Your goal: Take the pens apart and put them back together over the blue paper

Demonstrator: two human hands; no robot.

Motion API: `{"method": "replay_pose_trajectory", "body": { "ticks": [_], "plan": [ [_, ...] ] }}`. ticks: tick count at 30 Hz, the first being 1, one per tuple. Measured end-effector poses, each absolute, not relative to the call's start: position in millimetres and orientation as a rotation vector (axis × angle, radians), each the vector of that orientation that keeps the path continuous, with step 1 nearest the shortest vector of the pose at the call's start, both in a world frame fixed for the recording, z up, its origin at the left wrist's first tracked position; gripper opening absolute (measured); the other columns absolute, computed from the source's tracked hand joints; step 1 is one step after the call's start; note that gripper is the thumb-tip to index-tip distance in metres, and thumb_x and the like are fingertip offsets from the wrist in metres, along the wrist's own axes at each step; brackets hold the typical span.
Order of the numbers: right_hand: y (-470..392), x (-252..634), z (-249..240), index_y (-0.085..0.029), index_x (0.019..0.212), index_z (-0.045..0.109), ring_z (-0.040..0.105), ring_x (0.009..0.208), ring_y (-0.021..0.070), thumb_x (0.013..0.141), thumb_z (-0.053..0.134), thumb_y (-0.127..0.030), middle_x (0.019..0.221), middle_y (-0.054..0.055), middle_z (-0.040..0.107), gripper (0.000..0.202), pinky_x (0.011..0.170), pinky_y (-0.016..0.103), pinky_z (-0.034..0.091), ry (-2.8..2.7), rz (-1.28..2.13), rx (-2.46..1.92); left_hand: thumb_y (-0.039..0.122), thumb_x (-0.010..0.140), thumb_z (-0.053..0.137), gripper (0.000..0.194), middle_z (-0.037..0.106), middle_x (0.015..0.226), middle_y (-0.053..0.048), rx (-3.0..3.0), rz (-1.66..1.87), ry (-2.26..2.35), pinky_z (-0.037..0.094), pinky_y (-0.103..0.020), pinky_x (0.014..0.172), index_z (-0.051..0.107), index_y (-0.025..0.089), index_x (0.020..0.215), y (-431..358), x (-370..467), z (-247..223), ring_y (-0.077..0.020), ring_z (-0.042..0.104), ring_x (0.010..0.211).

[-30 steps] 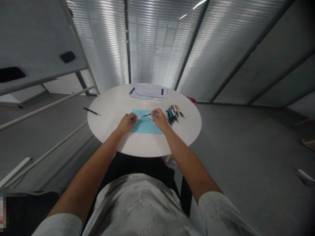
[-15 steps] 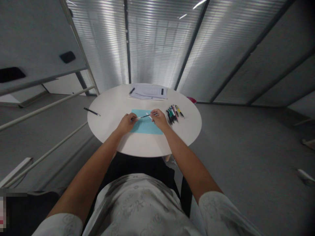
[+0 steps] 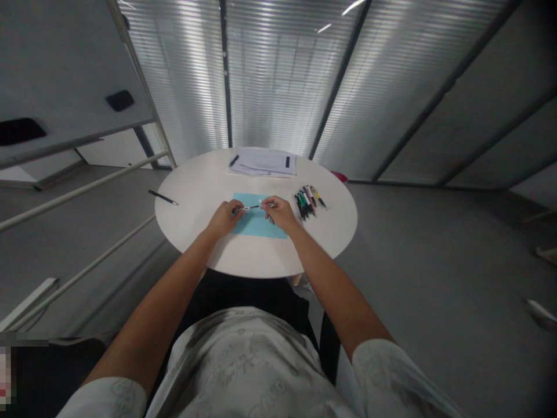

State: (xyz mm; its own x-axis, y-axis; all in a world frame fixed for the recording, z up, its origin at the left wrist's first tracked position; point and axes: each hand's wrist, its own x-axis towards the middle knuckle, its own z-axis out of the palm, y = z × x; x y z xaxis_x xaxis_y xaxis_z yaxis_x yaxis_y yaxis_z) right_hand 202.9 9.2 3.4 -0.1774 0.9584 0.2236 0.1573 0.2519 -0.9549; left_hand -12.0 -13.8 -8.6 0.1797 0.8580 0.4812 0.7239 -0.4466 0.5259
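White table (image 3: 256,261), blue sheet (image 3: 256,230) on it, and here, over that sheet, left hand (image 3: 223,219) and right hand (image 3: 282,213), fingertips pinched on a slim rod (image 3: 252,207); the right has edged leftward, less rod showing between them than a second ago

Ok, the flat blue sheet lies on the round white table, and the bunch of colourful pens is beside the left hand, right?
No: the bunch of colourful pens is beside the right hand, not the left hand; the head view shows it. The flat blue sheet does lie on the round white table.
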Motion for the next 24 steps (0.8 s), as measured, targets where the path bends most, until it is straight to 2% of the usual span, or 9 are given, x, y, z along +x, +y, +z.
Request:
{"method": "replay_pose_trajectory", "body": {
  "ticks": [4,10,18,24],
  "plan": [
    [9.3,202.0,1.8,-0.019,0.084,0.063,0.052,0.043,0.0097,0.069,0.072,-0.046,0.057,-0.003,0.06,0.032,0.038,0.02,0.038,-1.588,1.055,-1.064,0.04,0.086,0.058,0.027,0.072,0.088,-0.009,2.267,1.099,1.569,0.05,-0.034,0.079,0.07,0.019,0.097,-11.1,-12.3,-10.4,-0.0208,0.062,0.083],
    [5.5,200.9,0.3,-0.019,0.085,0.062,0.054,0.045,0.008,0.074,0.068,-0.045,0.072,0.001,0.068,0.029,0.04,0.02,0.038,-1.691,1.102,-1.002,0.041,0.085,0.059,0.028,0.072,0.088,-0.008,2.323,1.071,1.525,0.05,-0.035,0.082,0.072,0.018,0.094,-15.0,-10.1,-5.5,-0.0209,0.062,0.084],
    [5.5,198.4,-0.9,-0.02,0.09,0.057,0.05,0.04,0.0082,0.08,0.062,-0.052,0.059,-0.004,0.063,0.034,0.042,0.02,0.039,-1.74,1.108,-0.982,0.041,0.085,0.058,0.026,0.072,0.085,-0.006,2.351,1.064,1.489,0.049,-0.035,0.082,0.073,0.02,0.092,-18.9,-8.5,-2.5,-0.0198,0.061,0.081],
    [6.0,199.5,0.9,-0.023,0.108,0.05,0.048,0.038,0.0096,0.084,0.055,-0.057,0.057,-0.006,0.062,0.042,0.039,0.02,0.033,-1.645,1.177,-0.995,0.042,0.086,0.057,0.029,0.071,0.083,-0.007,2.28,1.109,1.563,0.05,-0.032,0.08,0.072,0.02,0.097,-18.5,-9.2,-3.5,-0.0195,0.061,0.082]
  ]
}}
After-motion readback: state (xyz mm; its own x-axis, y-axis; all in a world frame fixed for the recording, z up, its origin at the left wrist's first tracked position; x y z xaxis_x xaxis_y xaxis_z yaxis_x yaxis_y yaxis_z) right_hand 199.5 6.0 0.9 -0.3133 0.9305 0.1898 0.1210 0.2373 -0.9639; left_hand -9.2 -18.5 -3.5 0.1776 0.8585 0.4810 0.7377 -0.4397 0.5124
